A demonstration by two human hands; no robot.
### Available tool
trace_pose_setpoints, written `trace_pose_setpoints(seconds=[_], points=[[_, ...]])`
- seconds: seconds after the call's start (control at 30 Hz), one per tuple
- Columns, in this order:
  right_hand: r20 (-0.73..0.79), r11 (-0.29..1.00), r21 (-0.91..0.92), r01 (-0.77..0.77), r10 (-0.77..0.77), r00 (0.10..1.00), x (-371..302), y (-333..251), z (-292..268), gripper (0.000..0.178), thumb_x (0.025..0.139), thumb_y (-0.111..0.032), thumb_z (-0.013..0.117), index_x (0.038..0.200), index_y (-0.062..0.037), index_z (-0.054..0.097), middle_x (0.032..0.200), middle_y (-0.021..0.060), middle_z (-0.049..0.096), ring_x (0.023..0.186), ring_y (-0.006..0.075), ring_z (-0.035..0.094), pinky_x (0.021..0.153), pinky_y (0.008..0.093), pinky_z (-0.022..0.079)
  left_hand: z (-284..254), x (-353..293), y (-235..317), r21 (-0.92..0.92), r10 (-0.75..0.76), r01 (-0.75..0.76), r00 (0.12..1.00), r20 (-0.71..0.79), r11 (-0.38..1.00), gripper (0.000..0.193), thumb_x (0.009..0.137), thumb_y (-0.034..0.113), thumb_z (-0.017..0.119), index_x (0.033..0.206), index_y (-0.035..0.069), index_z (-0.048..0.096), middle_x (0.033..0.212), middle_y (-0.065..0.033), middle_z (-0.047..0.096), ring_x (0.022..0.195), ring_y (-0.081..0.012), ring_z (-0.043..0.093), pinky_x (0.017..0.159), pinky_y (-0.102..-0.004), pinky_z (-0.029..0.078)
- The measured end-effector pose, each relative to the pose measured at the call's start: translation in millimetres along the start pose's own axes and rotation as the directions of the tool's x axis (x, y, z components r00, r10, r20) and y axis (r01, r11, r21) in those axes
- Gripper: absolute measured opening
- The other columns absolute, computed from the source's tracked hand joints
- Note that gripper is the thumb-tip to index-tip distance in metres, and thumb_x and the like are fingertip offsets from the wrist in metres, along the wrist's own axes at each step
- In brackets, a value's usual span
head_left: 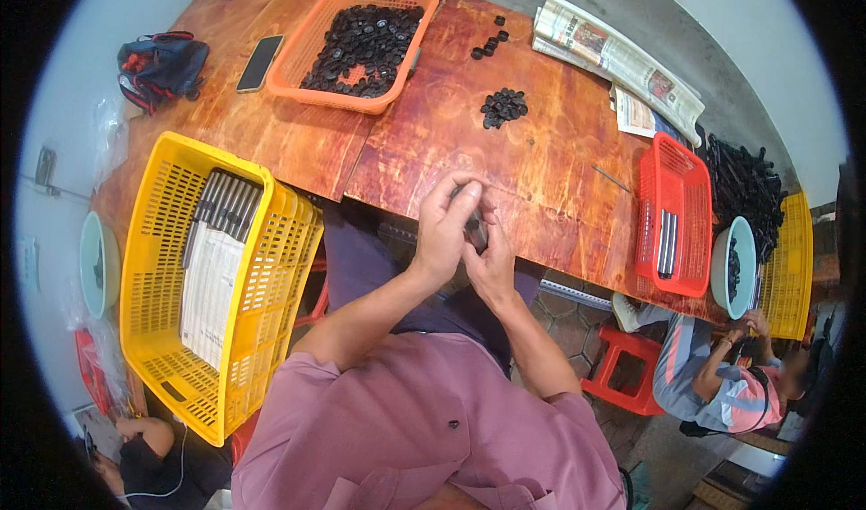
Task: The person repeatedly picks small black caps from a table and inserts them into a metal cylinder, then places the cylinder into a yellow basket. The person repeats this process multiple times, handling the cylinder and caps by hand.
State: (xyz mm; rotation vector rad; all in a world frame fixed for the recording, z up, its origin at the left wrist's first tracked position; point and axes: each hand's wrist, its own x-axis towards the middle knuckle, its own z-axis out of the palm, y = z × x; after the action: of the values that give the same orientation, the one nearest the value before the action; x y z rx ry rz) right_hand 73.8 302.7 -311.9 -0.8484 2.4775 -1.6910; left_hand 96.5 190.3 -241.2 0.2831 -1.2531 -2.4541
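Just over the table's front edge, my left hand (pixel 440 230) and my right hand (pixel 492 265) come together in front of me. Both are closed around a short dark tube (pixel 476 232), mostly hidden by the fingers. My left thumb presses near its upper end. Beyond the hands, a small heap of black caps (pixel 503 108) lies on the wooden table (pixel 424 163). Several more black pieces (pixel 489 45) sit farther back. To my left, a yellow basket (pixel 149 266) holds a row of metal tubes (pixel 227 202) beside a pale sheet (pixel 212 294).
An orange basket (pixel 280 73) of black caps stands at the back, beside a phone (pixel 260 64). A red basket (pixel 690 280) with a few tubes, a light-green bowl (pixel 722 271) and newspapers (pixel 613 55) are at the right. Other people (pixel 722 379) sit at the lower right and lower left.
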Motion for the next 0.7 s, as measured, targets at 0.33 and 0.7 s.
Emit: trace_pose_setpoints(seconds=[0.33, 0.7], points=[[0.022, 0.992, 0.111, 0.058, -0.061, 0.998, -13, -10, 1, 0.054, 0.086, -0.006, 0.070, 0.137, 0.0018, 0.054, 0.120, 0.0211, 0.065, 0.108, 0.0286, 0.067, 0.093, 0.0385, 0.052, 20, -24, 8, 0.377, 0.163, -0.200, 0.978, 0.129, 0.904, 0.012, 0.090, 0.008, 0.075, 0.083, 0.001, 0.068, 0.082, -0.0038, 0.068, 0.077, -0.0109, 0.063, 0.075, -0.0270, 0.050], [0.187, 0.946, 0.300, 0.124, -0.186, 0.965, -26, 1, -10, 0.050, 0.085, -0.012, 0.073, 0.131, 0.0004, 0.057, 0.123, 0.0201, 0.058, 0.117, 0.0318, 0.059, 0.099, 0.0413, 0.047, 10, -27, 17, 0.412, 0.128, -0.331, 0.885, 0.449, 0.849, 0.031, 0.092, 0.016, 0.075, 0.069, 0.003, 0.058, 0.067, -0.0097, 0.061, 0.060, -0.0175, 0.058, 0.057, -0.0326, 0.044]])
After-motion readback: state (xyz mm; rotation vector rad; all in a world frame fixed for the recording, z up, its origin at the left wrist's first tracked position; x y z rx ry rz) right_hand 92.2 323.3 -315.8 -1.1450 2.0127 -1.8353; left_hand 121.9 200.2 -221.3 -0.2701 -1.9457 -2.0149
